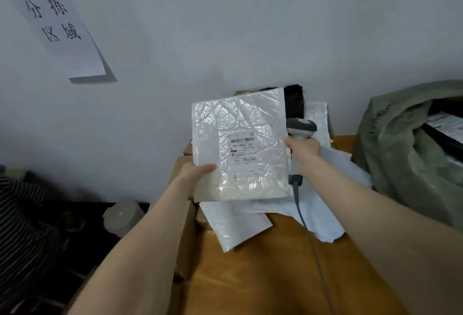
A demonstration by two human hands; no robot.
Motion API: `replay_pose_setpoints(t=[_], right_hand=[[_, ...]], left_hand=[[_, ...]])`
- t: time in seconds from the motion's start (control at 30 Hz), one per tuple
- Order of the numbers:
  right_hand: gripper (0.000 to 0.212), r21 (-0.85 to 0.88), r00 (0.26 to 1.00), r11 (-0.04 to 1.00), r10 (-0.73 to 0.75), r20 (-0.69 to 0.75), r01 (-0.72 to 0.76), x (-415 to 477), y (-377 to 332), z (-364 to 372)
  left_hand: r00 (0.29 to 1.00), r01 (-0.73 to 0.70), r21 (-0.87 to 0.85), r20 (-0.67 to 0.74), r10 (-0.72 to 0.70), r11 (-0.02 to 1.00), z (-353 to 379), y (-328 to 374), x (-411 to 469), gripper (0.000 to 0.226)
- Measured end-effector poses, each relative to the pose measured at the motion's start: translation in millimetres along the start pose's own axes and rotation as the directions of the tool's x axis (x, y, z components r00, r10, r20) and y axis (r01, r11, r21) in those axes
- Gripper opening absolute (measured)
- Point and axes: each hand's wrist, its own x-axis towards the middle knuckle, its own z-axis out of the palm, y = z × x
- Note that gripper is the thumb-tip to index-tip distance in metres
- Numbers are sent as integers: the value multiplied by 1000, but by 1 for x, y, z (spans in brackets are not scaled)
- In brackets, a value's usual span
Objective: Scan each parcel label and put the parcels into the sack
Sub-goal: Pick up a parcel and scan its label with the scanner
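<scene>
A white plastic mailer parcel [240,124] is held upright above the table, its printed label [243,150] facing me. My left hand [196,174] grips its lower left edge, thumb on the front. My right hand [304,150] holds the handle of a grey barcode scanner [302,128] just beside the parcel's right edge, with the thumb touching that edge. The scanner's cable [304,224] hangs down across the table. A green woven sack [400,154] stands open at the right with parcels inside.
More white mailers [238,227] and cardboard boxes [185,234] lie on the orange-brown table [250,277]. A paper sign [53,26] hangs on the wall at upper left. A roll of tape [124,214] and a striped sleeve [17,227] are at lower left.
</scene>
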Motion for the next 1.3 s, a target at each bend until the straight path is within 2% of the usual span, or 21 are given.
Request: replay_pose_setpoints(t=[0.07,0.13,0.23,0.3,0.37,0.47,0.67,1.0,1.17,1.3], right_hand=[[31,-97,1000,995,-3,-16,2,1,7,1],[25,-173,999,985,-20,-43,12,2,17,3],[21,-73,999,997,4,-42,-7,-5,28,10],[10,1,990,996,87,114,-87,-14,29,15],[5,-40,942,989,151,301,-145,-27,28,21],[7,-107,901,984,171,398,-139,-39,31,30],[16,-208,888,976,152,434,-66,-48,32,37],[15,-241,885,969,152,441,-46,-51,29,40],[5,-234,887,971,147,438,-45,-53,24,38],[6,-242,887,969,145,438,-39,-51,24,36]], left_hand=[[998,4,-40,-59,-6,999,-1,-11,12,45],[989,6,24,-147,-2,1000,2,-22,17,53],[980,3,72,-198,11,997,8,-32,5,33],[981,0,80,-193,15,997,10,-41,3,30],[983,14,62,-186,-3,998,11,-48,4,30],[984,58,30,-171,-52,998,12,-57,4,33],[989,65,-12,-134,-66,998,10,-60,7,33],[989,71,-8,-130,-71,997,4,-59,13,34],[989,83,-4,-127,-82,997,2,-59,16,33],[987,89,7,-133,-87,996,2,-59,17,34]])
